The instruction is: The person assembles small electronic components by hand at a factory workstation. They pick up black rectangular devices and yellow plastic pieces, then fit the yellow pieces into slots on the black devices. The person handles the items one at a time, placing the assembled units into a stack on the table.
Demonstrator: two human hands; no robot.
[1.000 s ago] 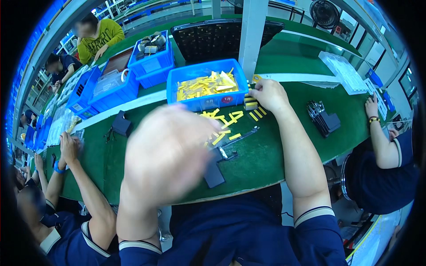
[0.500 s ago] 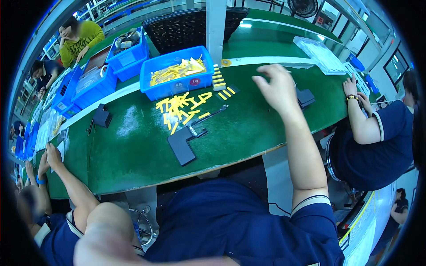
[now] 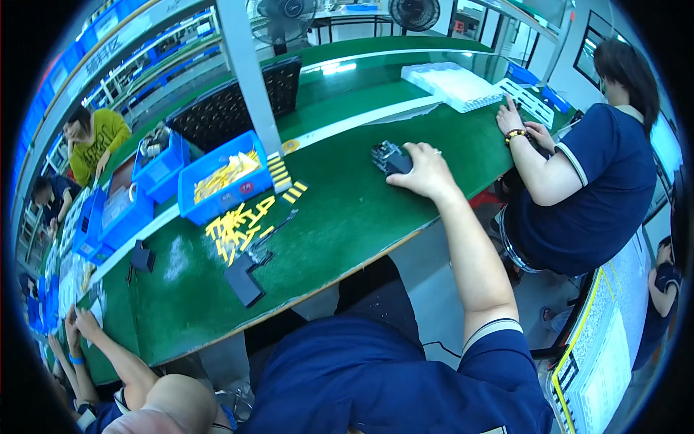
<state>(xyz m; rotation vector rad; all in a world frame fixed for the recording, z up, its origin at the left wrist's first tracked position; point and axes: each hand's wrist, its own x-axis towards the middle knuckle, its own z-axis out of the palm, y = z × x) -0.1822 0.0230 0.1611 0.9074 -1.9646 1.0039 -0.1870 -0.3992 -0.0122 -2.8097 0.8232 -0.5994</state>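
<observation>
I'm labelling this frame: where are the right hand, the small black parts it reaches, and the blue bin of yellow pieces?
right hand (image 3: 426, 172), head view, knuckles.
black parts (image 3: 385, 155), head view, top.
blue bin (image 3: 224, 201), head view, front wall.

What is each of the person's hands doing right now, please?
Left hand: not in view.
Right hand: resting on a small pile of dark parts; grip cannot be told.

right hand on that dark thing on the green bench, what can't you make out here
Head view, the only one:
- Dark object under the right hand: palm and fingers cover most of it, so its kind and the grip cannot be told.
- Left hand: not clearly in view; only a blurred pale shape at the lower left edge.
- Yellow strips and those in the blue bin: too small for detail.
</observation>
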